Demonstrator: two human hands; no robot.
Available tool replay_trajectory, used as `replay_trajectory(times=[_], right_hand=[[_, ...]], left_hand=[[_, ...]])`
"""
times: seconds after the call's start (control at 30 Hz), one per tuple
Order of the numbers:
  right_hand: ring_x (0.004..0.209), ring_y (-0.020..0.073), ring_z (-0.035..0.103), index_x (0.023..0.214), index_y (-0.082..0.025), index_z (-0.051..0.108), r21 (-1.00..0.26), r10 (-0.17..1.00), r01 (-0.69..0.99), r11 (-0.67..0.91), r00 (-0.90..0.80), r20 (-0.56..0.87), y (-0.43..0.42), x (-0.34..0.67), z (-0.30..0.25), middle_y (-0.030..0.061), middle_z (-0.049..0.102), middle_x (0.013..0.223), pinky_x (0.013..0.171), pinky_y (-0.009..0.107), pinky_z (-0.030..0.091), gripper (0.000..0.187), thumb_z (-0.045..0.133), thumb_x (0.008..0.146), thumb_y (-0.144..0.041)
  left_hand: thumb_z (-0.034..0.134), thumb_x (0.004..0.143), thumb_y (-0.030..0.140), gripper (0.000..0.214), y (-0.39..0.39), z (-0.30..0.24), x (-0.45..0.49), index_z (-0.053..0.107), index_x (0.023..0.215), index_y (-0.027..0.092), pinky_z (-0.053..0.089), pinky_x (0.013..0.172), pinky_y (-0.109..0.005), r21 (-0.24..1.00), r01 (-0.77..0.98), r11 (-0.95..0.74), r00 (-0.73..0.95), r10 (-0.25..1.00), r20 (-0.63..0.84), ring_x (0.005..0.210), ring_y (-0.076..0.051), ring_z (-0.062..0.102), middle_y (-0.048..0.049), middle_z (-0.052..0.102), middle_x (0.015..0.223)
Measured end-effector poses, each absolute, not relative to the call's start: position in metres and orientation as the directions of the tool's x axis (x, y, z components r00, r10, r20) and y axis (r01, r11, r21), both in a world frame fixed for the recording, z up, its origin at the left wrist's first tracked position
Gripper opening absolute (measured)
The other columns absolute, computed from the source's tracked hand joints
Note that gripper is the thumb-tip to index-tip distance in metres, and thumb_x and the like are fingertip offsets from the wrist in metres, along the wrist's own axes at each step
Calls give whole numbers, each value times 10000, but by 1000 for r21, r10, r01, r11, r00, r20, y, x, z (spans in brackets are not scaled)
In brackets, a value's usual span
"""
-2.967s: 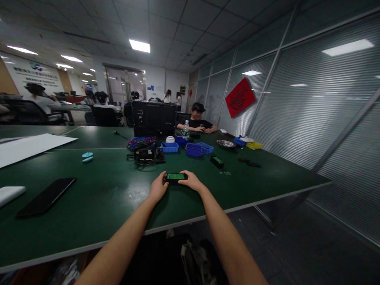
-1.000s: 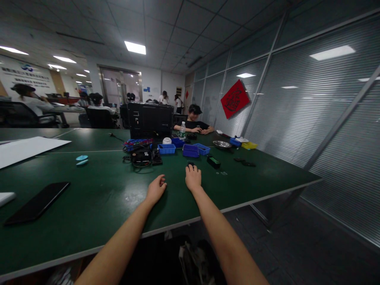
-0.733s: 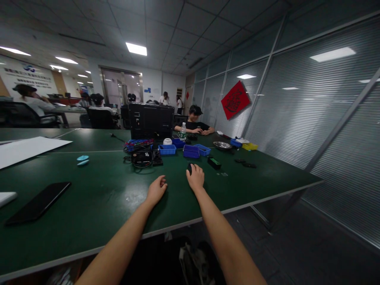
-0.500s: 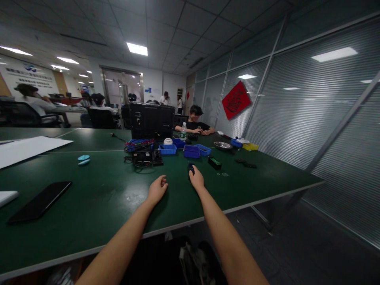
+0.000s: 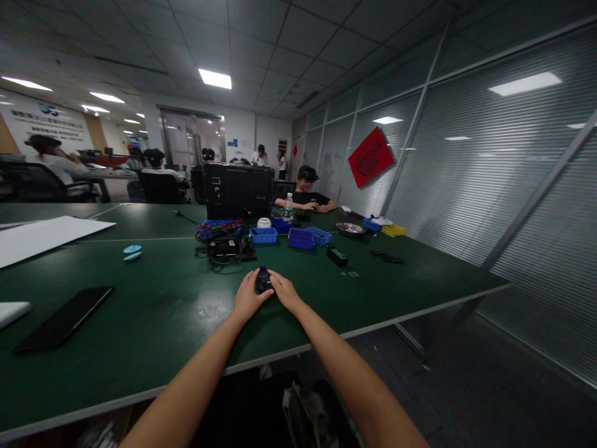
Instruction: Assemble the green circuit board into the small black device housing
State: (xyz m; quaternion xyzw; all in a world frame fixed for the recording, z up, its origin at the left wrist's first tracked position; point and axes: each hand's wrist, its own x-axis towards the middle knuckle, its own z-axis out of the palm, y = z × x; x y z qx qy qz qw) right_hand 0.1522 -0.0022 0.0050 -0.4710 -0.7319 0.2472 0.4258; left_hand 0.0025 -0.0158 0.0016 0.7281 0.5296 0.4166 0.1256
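Where both forearms stretch forward from the bottom edge and draw together over the green tabletop point(image 5: 163, 311), the two hands meet around a small dark object point(image 5: 263, 282). The left hand point(image 5: 246, 297) lies knuckles up, its fingers curled against the object's left side. The right hand point(image 5: 285, 294) angles in from the right, with its fingers closed on the other side, so the object is pinched between them just above or on the surface; which of the two cannot be told. The object is too small and dark to make out further.

Beyond the hands sits a tangle of cables point(image 5: 222, 244), with blue bins point(image 5: 263, 234) to its right and a black block with a green top point(image 5: 337, 255) further right. A black phone point(image 5: 63, 317) lies flat, well apart on the left, near a white sheet point(image 5: 41, 233). A co-worker point(image 5: 308, 194) sits at the far end.
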Motion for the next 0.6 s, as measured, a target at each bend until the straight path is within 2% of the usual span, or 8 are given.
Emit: replay_trajectory(times=[0.13,0.27,0.43,0.6], right_hand=[[717,136,610,1171,-173,486,-901,941,271,338,-105,321,6,154,3,75,644,920,678,277,479,457,328,848,-455],[537,97,554,1030,-143,526,-943,961,190,273,-4,278,15,158,2,60,633,764,471,201,425,413,363,819,-458],[440,75,494,891,-138,527,-966,969,108,233,62,241,26,165,-1,20,598,623,365,163,355,353,418,779,-454],[429,78,490,836,-136,523,-980,975,-18,200,102,197,36,175,-4,16,596,587,358,169,365,311,477,743,-430]], left_hand=[[634,638,429,742,-17,3,2,362,1276,166,301,1004,-363,594,728,-342,33,883,468,1223,-242,357,-126,397,1304],[609,665,353,664,-18,3,3,382,1261,171,315,996,-353,587,741,-325,35,892,450,1199,-230,390,-110,438,1277],[533,697,225,560,-21,5,1,416,1238,132,345,973,-318,629,716,-302,18,909,417,1142,-206,456,-109,495,1238],[512,692,189,594,-22,8,-7,387,1270,135,351,960,-296,655,710,-258,-14,925,380,1138,-197,464,-97,496,1253]])
